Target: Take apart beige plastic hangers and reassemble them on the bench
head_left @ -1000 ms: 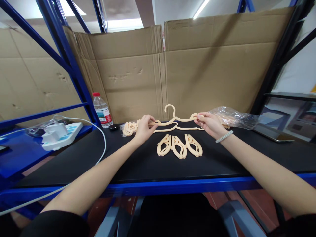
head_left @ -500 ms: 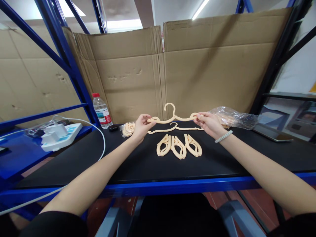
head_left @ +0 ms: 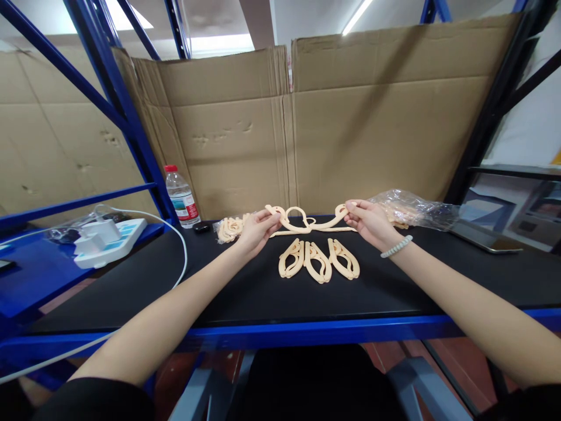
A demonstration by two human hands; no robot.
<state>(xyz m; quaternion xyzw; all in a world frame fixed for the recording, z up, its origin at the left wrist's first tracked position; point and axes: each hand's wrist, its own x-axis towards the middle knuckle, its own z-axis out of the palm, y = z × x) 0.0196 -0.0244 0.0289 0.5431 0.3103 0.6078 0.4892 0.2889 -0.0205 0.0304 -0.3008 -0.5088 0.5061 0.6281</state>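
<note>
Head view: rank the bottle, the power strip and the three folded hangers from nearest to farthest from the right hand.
1. Three folded hangers: in front, left of the right hand.
2. Bottle: standing well to the left.
3. Power strip: leftmost of these.

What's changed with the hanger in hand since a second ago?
The held hanger's middle has dropped and its hook sits lower; its two arms now curve up toward the left hand and right hand, both still holding it. The three folded hangers and bottle stayed put.
</note>
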